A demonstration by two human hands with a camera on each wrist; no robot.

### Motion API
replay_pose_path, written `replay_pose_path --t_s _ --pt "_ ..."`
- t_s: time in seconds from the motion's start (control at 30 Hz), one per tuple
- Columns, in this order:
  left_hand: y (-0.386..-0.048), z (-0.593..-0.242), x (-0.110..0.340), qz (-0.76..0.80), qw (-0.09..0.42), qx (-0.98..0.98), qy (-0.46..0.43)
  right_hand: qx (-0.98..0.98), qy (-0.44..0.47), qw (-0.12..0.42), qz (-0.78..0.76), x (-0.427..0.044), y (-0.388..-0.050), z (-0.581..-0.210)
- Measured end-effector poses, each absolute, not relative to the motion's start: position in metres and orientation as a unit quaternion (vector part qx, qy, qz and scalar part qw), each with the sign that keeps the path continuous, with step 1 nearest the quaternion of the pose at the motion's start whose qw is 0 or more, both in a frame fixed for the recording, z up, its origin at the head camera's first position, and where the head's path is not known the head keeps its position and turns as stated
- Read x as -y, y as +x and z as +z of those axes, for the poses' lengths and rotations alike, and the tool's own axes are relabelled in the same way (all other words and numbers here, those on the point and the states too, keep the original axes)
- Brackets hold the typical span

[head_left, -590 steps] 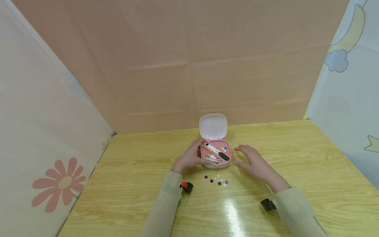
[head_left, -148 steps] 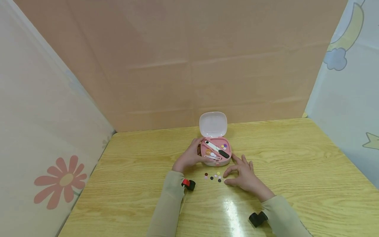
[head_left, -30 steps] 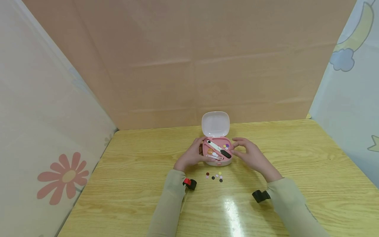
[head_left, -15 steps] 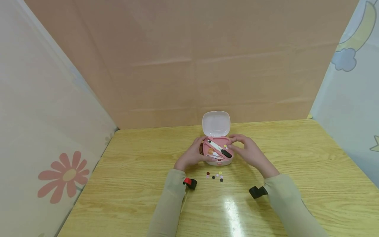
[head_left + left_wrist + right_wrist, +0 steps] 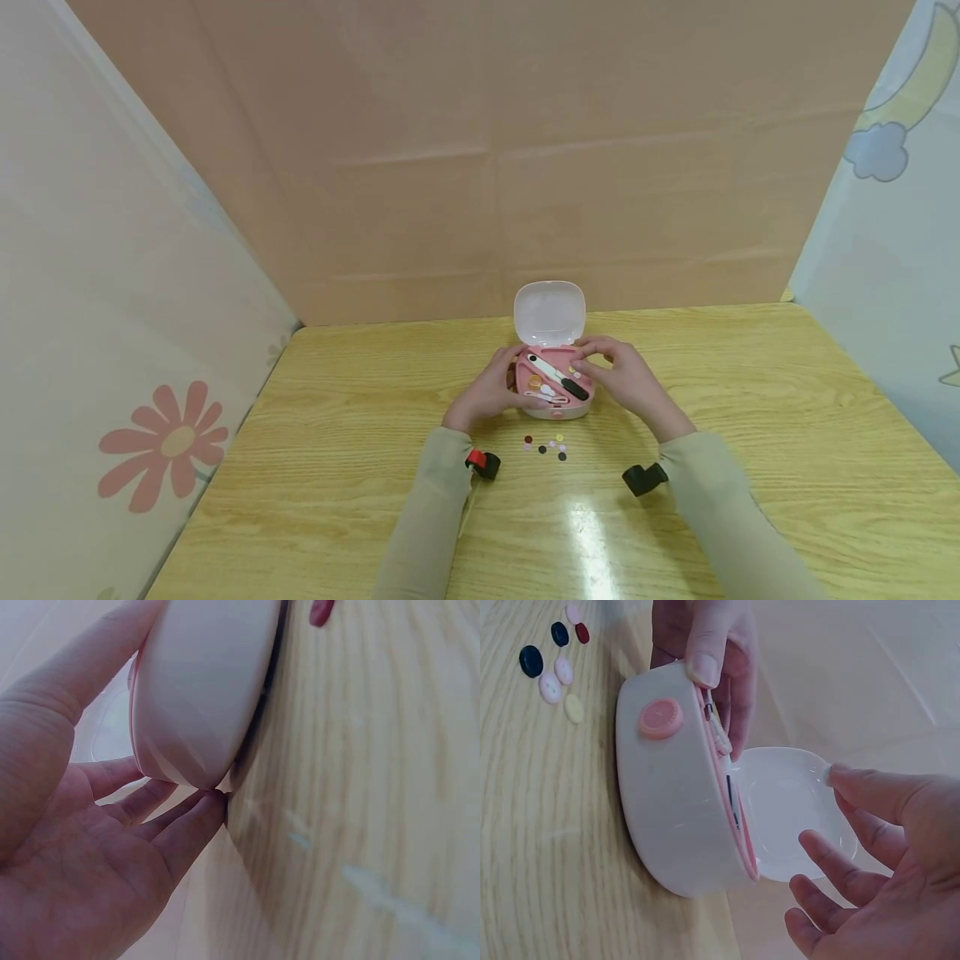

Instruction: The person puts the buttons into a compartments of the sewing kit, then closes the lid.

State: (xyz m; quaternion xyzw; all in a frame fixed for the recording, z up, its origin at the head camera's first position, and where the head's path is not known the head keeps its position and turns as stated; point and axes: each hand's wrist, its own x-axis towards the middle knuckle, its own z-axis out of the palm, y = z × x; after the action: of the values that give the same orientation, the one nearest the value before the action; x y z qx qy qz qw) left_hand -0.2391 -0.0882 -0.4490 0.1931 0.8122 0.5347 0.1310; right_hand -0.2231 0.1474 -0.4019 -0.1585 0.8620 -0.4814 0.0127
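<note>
A pink-and-white sewing box (image 5: 557, 412) stands on the table, its white lid (image 5: 550, 313) raised at the back. My left hand (image 5: 487, 393) grips its left side, thumb on the front rim and fingers behind, as the left wrist view shows at the box wall (image 5: 202, 682). Above the right compartment, my right hand (image 5: 628, 379) brings thumb and index finger together. In the right wrist view, a small pale button (image 5: 828, 775) shows at the thumb tip; the other fingers of the right hand (image 5: 892, 862) are spread. A yellow button (image 5: 572, 368) and a white button (image 5: 577, 375) lie beneath.
A white-and-black tool (image 5: 555, 375) lies diagonally in the box, beside an orange round piece (image 5: 534, 382) and a looped white band (image 5: 547, 397). Several loose buttons, including a black button (image 5: 562, 457) and a dark red button (image 5: 528, 439), lie before the box.
Compared with the earliest frame, a purple and a white button have left the table's right side. In the last second my right hand has moved left, from the box's right edge to over its compartment.
</note>
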Motion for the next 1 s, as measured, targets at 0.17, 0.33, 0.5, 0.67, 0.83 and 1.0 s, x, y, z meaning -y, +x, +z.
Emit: replay_pose_path --t_s 0.17,0.33,0.5,0.67,0.83,1.0 --pt "-0.239 -0.449 0.087 0.532 0.13 -0.814 0.193 -0.861 -0.148 0.01 -0.486 -0.147 -0.228 -0.409" --pt "-0.239 -0.449 0.087 0.529 0.13 -0.817 0.191 -0.861 -0.135 0.008 -0.49 -0.147 -0.232 -0.416" --pt "-0.239 -0.448 0.087 0.529 0.131 -0.816 0.192 -0.864 -0.119 0.006 -0.489 -0.148 -0.234 -0.421" --pt "-0.239 -0.449 0.087 0.532 0.132 -0.814 0.192 -0.87 -0.12 0.007 -0.479 -0.149 -0.234 -0.423" --pt "-0.239 -0.45 0.088 0.527 0.134 -0.818 0.189 -0.874 -0.118 0.013 -0.472 -0.149 -0.234 -0.423" --pt "-0.239 -0.449 0.088 0.534 0.135 -0.813 0.19 -0.875 -0.11 0.002 -0.472 -0.151 -0.236 -0.425"
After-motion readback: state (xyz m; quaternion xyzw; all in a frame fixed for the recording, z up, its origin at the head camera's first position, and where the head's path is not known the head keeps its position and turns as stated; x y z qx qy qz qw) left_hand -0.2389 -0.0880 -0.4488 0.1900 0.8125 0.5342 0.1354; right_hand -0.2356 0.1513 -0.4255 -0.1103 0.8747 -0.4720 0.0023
